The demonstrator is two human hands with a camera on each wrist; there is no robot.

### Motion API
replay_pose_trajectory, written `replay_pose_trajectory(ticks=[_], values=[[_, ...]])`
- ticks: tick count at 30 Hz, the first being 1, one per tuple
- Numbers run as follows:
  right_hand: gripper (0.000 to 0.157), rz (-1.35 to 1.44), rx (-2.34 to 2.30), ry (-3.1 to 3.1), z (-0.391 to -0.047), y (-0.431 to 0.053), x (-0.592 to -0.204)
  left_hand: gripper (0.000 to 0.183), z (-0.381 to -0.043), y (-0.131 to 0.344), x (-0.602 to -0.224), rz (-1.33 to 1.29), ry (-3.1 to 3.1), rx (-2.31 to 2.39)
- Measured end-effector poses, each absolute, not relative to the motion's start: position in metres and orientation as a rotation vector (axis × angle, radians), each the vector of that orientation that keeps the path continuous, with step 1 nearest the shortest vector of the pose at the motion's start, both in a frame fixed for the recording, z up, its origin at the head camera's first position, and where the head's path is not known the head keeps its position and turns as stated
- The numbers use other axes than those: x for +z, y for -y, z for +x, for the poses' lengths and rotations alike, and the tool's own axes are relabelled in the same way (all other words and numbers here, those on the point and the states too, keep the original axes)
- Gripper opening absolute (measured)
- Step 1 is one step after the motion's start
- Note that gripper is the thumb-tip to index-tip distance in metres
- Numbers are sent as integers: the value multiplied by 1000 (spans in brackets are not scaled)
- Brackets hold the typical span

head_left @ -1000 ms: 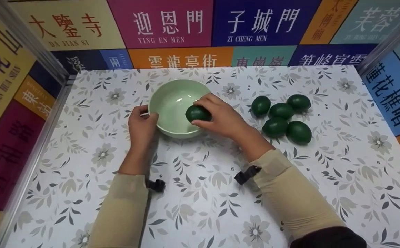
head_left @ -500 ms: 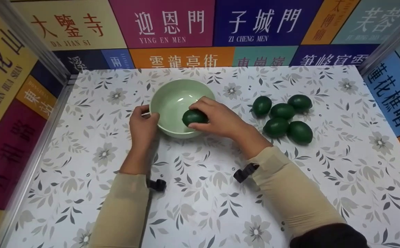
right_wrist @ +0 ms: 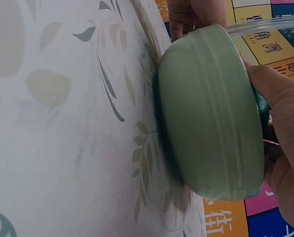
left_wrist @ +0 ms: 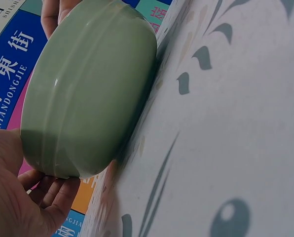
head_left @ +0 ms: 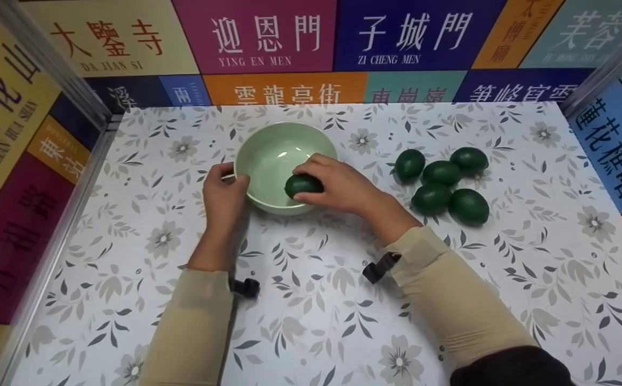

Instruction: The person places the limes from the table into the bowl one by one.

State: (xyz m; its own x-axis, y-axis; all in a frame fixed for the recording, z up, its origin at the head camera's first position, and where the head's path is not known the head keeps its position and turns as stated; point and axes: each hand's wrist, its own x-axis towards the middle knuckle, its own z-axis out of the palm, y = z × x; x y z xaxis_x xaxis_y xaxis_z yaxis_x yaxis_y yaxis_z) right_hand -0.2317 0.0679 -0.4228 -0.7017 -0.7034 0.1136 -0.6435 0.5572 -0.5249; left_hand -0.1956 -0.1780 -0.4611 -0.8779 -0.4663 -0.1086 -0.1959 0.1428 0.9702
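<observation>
A pale green bowl stands upright on the patterned tabletop. My left hand pinches its left rim, thumb over the edge and fingers outside, as the left wrist view also shows. In my right hand is a dark green lime, gripped between thumb and fingers over the near right part of the bowl's inside. From the right wrist view, only a sliver of that lime shows past the bowl wall, beside the right thumb. No other fruit is visible in the bowl.
To the right of the bowl, several more limes lie in a loose cluster on the floral tabletop. Panels printed with large characters rise behind the table and along both sides, joined by metal posts at the corners.
My right hand has carried the lime slightly lower and toward the near side of the bowl. The left hand keeps its hold on the rim, and the loose limes have stayed put.
</observation>
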Motion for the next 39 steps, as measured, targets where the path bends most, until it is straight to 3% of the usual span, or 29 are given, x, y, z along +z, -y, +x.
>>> replay_pose_trajectory(ticks=[39], values=[[39, -1034, -546, -2589, -250, -47, -417, 32, -194, 175, -462, 646, 2150, -1860]])
